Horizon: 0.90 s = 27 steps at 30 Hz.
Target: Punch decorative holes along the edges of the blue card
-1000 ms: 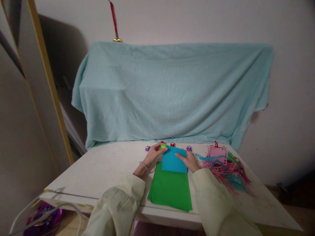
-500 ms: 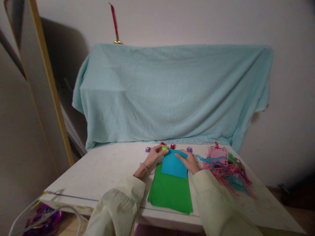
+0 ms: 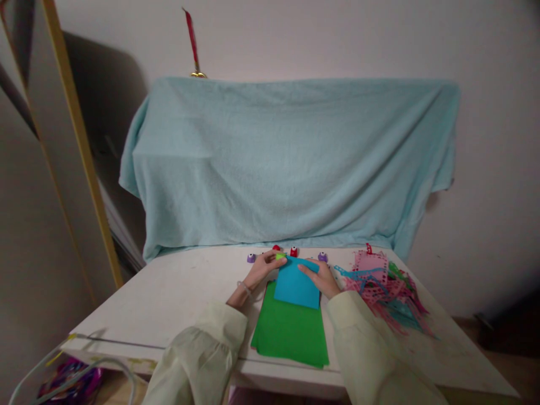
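Note:
A sheet of blue paper [image 3: 297, 286] is held tilted above a stack of green paper [image 3: 291, 334]. My right hand [image 3: 321, 275] pinches its upper right edge, thumb in front and fingers behind. At the upper left corner, my left hand [image 3: 264, 266] is closed on a small lime-green paper punch [image 3: 280, 256], partly covered by the fingers, with the thumb by the sheet's edge. Just beyond the hands stand more small craft punches: a red punch [image 3: 294, 251], a purple punch [image 3: 323, 256] on the right and another purple punch [image 3: 251, 258] on the left.
On the right of the white table [image 3: 169, 298] lies a tangled heap of cut paper strips [image 3: 390, 292], with a pink sheet [image 3: 371, 265] with punched edges. A light blue cloth [image 3: 291, 163] hangs behind the table. A pale cable [image 3: 122, 364] loops at the front left.
The whole view has shifted slightly. Both hands keep their hold on the blue paper and the lime-green punch, with hardly any movement relative to the table.

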Each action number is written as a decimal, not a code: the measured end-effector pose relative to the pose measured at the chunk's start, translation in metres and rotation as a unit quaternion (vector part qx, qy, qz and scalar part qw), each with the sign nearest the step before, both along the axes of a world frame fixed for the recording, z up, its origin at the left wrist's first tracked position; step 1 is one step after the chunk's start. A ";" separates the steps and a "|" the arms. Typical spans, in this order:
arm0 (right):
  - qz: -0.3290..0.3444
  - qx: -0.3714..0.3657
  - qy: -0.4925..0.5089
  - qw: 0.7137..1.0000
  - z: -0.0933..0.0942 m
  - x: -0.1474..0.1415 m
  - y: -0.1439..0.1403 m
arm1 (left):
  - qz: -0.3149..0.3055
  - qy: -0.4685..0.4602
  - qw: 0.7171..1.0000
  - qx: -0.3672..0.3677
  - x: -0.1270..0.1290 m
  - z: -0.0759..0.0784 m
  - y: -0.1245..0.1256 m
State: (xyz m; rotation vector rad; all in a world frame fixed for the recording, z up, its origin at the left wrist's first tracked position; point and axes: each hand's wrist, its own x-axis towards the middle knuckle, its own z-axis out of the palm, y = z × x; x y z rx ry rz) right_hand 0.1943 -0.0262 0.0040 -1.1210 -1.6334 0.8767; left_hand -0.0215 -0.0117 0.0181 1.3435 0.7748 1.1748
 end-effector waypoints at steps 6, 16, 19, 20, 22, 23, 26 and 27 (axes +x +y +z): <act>-0.006 0.006 -0.003 1.000 -0.003 0.000 0.002 | -0.003 0.002 1.000 -0.016 0.000 -0.004 0.002; 0.000 0.003 -0.017 1.000 -0.003 0.001 0.002 | 0.000 0.006 1.000 -0.020 0.001 -0.005 0.002; 0.009 0.005 -0.010 1.000 -0.002 0.001 0.001 | 0.000 0.006 1.000 -0.015 0.001 -0.005 0.001; 0.013 0.006 -0.008 1.000 -0.002 0.001 0.001 | -0.001 0.007 1.000 -0.013 0.001 -0.004 0.001; 0.019 0.006 -0.004 1.000 -0.001 0.001 0.000 | -0.003 0.014 1.000 -0.011 0.000 -0.004 0.002; 0.021 0.005 -0.003 1.000 -0.001 0.000 0.000 | -0.004 0.017 1.000 -0.010 0.000 -0.004 0.002; 0.013 0.002 -0.003 1.000 -0.001 0.000 0.000 | -0.001 0.019 1.000 -0.009 0.000 -0.004 0.002; 0.010 0.001 -0.005 1.000 -0.002 0.000 0.001 | 0.000 0.018 1.000 -0.010 0.000 -0.003 0.002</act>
